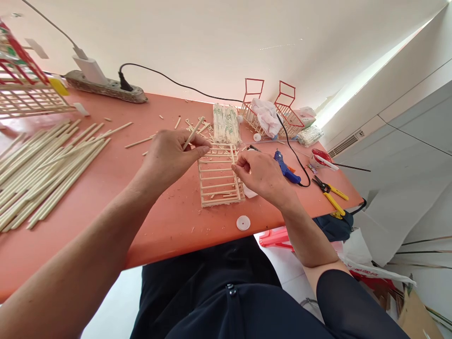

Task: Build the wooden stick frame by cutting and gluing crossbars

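Note:
My left hand (176,153) pinches a short wooden stick (194,133), which slants up and to the right above the far left corner of a small frame of wooden sticks (202,188). The frame lies on the orange table, with several crossbars like a ladder. At its right rail is my right hand (259,174), thumb and fingers pinched together; whether they grip the rail or some tiny piece is hidden. A blue glue gun (286,168) lies just right of that hand. Stick offcuts are scattered behind the frame.
Long wooden sticks (52,169) lie piled on the left. Behind stand a power strip (106,88), bundled sticks (226,123) and red-trimmed stick models (291,117). Yellow-handled pliers (332,194) and a red-stained cup (319,157) are at right; a white disc (243,222) sits near the front edge.

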`<action>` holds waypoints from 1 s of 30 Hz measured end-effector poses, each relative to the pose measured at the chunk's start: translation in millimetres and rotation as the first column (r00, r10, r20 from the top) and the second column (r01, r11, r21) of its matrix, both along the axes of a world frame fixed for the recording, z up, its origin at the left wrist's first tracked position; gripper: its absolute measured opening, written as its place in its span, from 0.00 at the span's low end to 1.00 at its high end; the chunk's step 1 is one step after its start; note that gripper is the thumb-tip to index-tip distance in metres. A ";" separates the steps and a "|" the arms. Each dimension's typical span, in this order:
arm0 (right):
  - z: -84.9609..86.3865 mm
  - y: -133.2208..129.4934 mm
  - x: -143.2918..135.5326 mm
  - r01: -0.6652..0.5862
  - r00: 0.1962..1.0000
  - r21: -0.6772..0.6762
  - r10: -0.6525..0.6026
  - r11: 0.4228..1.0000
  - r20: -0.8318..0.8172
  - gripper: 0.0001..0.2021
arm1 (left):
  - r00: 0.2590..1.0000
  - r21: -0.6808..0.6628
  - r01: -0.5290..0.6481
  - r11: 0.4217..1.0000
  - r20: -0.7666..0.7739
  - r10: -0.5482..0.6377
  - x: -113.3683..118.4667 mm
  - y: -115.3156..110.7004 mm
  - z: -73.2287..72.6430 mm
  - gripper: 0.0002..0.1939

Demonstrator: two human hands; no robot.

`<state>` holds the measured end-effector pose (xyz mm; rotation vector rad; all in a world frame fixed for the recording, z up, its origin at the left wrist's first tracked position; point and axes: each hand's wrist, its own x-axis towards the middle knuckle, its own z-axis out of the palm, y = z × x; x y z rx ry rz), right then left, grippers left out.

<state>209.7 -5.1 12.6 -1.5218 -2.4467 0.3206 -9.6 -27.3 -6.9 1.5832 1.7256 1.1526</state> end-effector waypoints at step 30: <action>-56.4 -28.4 54.4 -0.203 0.938 0.415 0.298 0.887 -0.176 0.21 | 0.998 0.135 -0.056 0.989 0.014 0.055 7.2 -1.2 -3.7 0.08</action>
